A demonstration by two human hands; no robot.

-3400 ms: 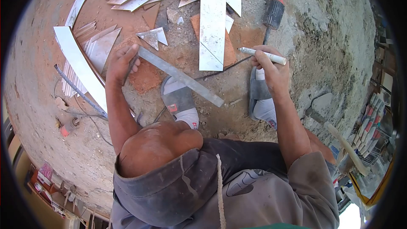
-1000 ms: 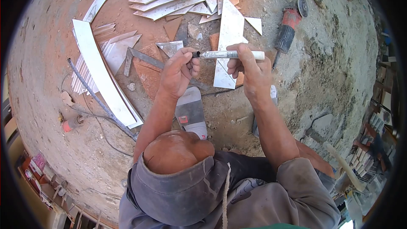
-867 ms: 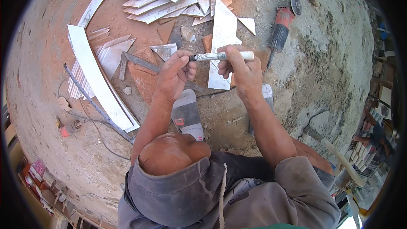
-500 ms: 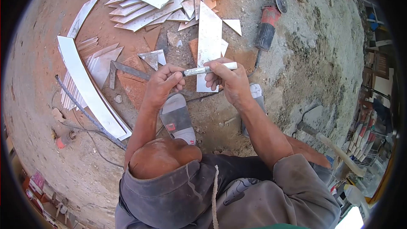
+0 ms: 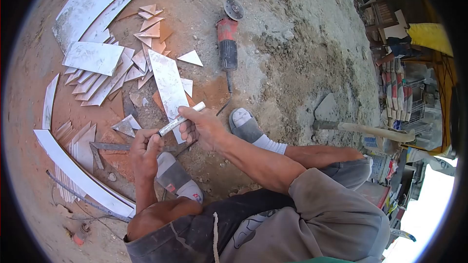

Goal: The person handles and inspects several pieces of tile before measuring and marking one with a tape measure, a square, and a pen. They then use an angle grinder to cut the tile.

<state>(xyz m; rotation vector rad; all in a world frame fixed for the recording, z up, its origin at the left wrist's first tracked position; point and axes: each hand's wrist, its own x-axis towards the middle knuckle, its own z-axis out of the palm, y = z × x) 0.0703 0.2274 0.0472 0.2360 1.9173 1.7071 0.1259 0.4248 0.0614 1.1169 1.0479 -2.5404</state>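
Note:
My right hand point(image 5: 204, 127) grips the barrel of a white marker point(image 5: 181, 119), which slants down to the left. My left hand point(image 5: 146, 147) pinches the marker's lower tip end; I cannot tell if a cap sits there. Both hands hover just above the dusty ground in front of my sandalled feet point(image 5: 178, 181). A long marbled tile point(image 5: 167, 84) lies just beyond the hands. Left of my left hand, a metal square point(image 5: 108, 146) rests on the ground, untouched.
A red angle grinder point(image 5: 227, 43) lies beyond the tile, its cord running toward my feet. Several cut tile pieces point(image 5: 95, 58) are scattered at upper left. A curved white strip point(image 5: 73, 174) lies at lower left. A long-handled hammer point(image 5: 363, 128) lies on the right.
My left hand let go of the metal square and came to the marker's tip. Both hands stay joined on the marker, now lower and further left as my head turned right.

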